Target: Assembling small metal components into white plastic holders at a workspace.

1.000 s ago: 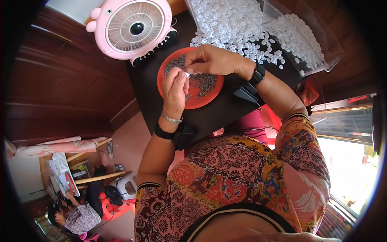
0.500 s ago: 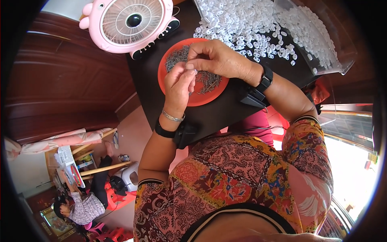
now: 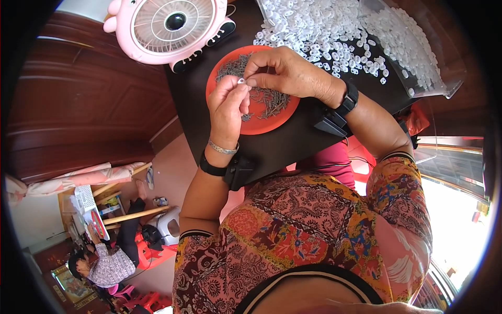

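My left hand pinches a small white plastic clip between thumb and fingertip; a hole shows in it. Close against it, the thumb and forefinger of my right hand are pressed together, and what they hold, if anything, is too small to make out. Both hands are above an orange-red plate, which carries many thin grey screws or nails. Beyond my right hand spreads a heap of similar white clips on the dark table.
A pink fan stands at the table's far left. More white clips fill a clear plastic bin tipped on its side at the far right. Another person sits at lower left, near a red stool.
My hands have shifted slightly up and left. The white clip now shows more plainly at my left fingertips, and my right fingertips have drawn a little to its right.
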Tool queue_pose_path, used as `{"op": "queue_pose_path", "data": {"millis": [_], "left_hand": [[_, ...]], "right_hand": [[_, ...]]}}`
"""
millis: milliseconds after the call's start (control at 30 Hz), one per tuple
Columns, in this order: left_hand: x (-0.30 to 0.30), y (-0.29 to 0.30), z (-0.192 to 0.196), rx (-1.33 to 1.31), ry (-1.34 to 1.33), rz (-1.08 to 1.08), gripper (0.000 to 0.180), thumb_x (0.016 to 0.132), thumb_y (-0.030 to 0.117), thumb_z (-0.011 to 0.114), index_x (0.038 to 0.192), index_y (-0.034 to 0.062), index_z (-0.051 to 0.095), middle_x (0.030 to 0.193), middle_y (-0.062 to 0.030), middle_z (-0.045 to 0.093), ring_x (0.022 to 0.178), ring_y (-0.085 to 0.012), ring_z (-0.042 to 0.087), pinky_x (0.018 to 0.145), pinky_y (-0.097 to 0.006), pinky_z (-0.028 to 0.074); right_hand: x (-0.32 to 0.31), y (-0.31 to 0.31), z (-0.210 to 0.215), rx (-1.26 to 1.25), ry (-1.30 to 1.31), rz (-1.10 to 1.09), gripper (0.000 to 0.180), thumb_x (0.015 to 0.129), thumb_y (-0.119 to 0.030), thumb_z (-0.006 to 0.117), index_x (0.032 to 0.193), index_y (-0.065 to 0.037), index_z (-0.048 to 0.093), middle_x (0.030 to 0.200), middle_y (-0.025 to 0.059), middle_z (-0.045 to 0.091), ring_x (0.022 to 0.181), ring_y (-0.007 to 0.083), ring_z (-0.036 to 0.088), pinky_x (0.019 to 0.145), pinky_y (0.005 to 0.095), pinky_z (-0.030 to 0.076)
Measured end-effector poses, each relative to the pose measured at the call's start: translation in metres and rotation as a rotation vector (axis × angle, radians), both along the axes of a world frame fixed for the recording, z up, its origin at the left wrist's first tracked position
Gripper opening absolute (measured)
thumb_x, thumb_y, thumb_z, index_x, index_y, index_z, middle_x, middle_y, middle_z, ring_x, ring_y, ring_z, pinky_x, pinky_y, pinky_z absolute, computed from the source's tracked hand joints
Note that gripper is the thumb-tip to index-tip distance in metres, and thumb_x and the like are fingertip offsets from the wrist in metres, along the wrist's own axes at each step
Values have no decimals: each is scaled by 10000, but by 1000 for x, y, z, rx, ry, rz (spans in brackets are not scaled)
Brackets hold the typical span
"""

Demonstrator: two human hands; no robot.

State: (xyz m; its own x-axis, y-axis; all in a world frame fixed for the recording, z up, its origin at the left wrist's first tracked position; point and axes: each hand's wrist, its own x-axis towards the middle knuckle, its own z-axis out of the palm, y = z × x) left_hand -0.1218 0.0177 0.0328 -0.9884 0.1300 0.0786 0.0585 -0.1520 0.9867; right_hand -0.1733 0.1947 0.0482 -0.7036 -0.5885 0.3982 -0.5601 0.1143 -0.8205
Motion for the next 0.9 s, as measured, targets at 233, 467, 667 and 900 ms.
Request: {"op": "queue_pose_path", "data": {"millis": [233,467,667,900], "left_hand": [[1,3,2,-129,14,16,124,892,120,521,825,23,555,624,14,488,516,-43,417,464,-181,328],[-4,-7,6,116,-164,-116,259,921,259,449,842,31,543,609,-17,506,505,-84,447,452,-197,320],[-5,-9,6,153,-199,-98,173,890,216,502,837,54,528,612,3,492,509,-78,451,461,-194,327],[-6,-10,7,-67,-98,-111,175,899,203,507,793,66,533,618,16,506,510,-53,451,459,-182,320]], "right_hand": [[-1,3,2,116,-12,-34,104,835,-95,650,884,-8,618,789,49,620,723,113,589,664,263,477],[4,-1,0,89,291,-80,93,807,-77,661,881,-39,619,811,70,628,729,210,632,628,295,499],[3,-2,-2,-3,374,-44,152,772,-131,702,901,-78,641,782,81,641,714,254,648,621,326,514],[4,-2,-1,-4,324,-25,216,761,-107,730,946,-49,635,850,79,637,791,252,646,692,323,516]]}}
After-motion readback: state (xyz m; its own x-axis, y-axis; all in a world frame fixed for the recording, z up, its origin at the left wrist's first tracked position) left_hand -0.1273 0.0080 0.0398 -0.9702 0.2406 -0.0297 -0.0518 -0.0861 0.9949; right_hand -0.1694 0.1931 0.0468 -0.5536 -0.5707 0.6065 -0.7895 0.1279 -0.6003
